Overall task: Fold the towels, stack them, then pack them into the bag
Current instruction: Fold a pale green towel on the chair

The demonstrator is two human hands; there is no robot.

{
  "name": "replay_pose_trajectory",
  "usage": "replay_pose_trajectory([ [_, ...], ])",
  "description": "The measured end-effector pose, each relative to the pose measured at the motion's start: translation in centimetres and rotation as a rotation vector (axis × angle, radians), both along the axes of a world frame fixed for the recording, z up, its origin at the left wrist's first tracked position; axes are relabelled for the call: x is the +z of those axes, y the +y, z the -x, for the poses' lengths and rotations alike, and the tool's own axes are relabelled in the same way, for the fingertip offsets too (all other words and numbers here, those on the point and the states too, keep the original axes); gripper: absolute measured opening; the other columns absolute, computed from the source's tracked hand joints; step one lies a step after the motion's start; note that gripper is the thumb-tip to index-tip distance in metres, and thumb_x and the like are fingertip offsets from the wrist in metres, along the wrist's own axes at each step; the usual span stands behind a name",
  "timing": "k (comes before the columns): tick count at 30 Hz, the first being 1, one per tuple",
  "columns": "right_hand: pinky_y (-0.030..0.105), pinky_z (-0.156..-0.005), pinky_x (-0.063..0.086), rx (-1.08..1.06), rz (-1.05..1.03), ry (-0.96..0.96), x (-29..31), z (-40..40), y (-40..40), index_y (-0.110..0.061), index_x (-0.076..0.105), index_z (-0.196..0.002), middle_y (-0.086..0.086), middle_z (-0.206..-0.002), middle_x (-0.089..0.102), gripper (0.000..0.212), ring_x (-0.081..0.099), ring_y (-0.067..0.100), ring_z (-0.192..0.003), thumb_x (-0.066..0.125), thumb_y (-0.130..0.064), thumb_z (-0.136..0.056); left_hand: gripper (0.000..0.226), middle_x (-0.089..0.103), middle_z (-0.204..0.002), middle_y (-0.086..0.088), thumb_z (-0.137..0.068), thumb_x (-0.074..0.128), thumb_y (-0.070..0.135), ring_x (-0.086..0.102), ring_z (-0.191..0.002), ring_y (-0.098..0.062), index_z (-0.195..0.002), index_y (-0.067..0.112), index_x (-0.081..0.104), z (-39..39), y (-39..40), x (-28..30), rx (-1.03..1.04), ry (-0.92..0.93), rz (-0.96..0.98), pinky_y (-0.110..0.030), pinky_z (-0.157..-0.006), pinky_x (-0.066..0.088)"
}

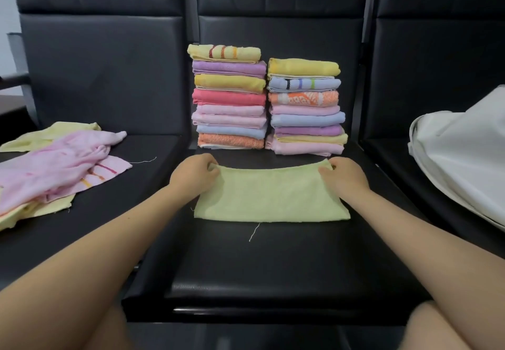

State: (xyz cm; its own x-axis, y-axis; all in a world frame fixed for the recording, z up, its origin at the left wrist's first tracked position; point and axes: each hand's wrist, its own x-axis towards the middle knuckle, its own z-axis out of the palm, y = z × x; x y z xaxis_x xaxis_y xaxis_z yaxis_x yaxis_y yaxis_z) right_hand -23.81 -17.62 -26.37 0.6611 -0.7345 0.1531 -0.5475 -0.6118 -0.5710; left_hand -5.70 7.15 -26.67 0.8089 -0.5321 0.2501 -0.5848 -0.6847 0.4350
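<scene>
A pale green towel (270,199) lies folded once on the middle black seat. My left hand (194,174) pinches its far left corner and my right hand (344,176) pinches its far right corner. Behind it stand two stacks of folded towels against the backrest: a taller left stack (229,98) topped by a yellow striped towel, and a right stack (306,109) topped by a plain yellow one. A white bag (464,158) lies on the right seat.
Unfolded pink and yellow towels (54,169) lie in a loose heap on the left seat. The black seat front (273,267) stretches toward me. A loose white thread (254,232) hangs from the green towel's near edge. My knees show at the bottom.
</scene>
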Motion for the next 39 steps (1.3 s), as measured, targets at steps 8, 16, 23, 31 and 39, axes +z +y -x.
replay_pose_trajectory([
  [8, 0.037, -0.081, 0.045, -0.027, 0.113, 0.236, -0.9, -1.0, 0.0, -0.007, 0.048, -0.126, 0.013, -0.126, 0.050, 0.045, 0.050, 0.030, -0.115, 0.051, -0.038, -0.094, 0.042, 0.043, -0.143, -0.007, -0.099, 0.043, 0.024, 0.034, -0.133, -0.027, -0.140, 0.013, 0.046, 1.8, -2.5, -1.4, -0.023, -0.252, -0.083, -0.040, -0.103, 0.033],
  [16, 0.029, -0.072, 0.041, -0.010, -0.167, 0.410, 1.5, 0.5, 1.6, -0.013, 0.047, -0.103, -0.002, -0.097, 0.050, 0.050, 0.052, 0.020, -0.093, 0.069, -0.053, -0.080, 0.053, 0.004, -0.163, 0.000, -0.104, 0.020, 0.041, 0.003, -0.150, -0.016, -0.155, 0.024, 0.015, 8.6, -4.6, -2.1, -0.421, -0.097, -0.453, -0.040, -0.121, 0.005],
  [23, 0.021, -0.057, 0.039, 0.186, -0.531, -0.218, 3.1, 0.0, 5.1, -0.011, 0.062, -0.095, 0.003, -0.091, 0.060, 0.010, 0.054, 0.013, -0.079, 0.063, -0.020, -0.091, 0.035, 0.058, -0.127, -0.007, -0.100, 0.037, 0.018, 0.049, -0.122, -0.026, -0.127, 0.014, 0.059, 6.8, -3.9, -1.5, -0.310, 0.050, -0.001, -0.037, -0.101, 0.038],
  [31, 0.033, -0.060, 0.053, 0.293, -0.491, -0.045, 2.7, -1.2, 8.2, 0.001, 0.064, -0.106, 0.012, -0.081, 0.062, 0.032, 0.055, 0.017, -0.064, 0.052, -0.027, -0.097, 0.046, 0.069, -0.105, -0.003, -0.098, 0.051, 0.031, 0.059, -0.101, -0.015, -0.142, 0.020, 0.042, 6.1, -3.3, -1.1, -0.194, 0.379, 0.272, -0.026, -0.085, 0.039],
  [39, 0.028, -0.050, 0.030, 0.136, 0.001, 0.407, 0.2, -2.4, 7.0, -0.018, 0.041, -0.073, -0.005, -0.073, 0.044, 0.044, 0.045, 0.015, -0.063, 0.051, -0.058, -0.088, 0.053, 0.059, -0.132, 0.003, -0.090, 0.060, 0.011, 0.054, -0.118, -0.010, -0.141, 0.017, 0.049, 5.9, -4.3, -1.3, -0.194, 0.445, 0.408, -0.023, -0.102, 0.038],
])
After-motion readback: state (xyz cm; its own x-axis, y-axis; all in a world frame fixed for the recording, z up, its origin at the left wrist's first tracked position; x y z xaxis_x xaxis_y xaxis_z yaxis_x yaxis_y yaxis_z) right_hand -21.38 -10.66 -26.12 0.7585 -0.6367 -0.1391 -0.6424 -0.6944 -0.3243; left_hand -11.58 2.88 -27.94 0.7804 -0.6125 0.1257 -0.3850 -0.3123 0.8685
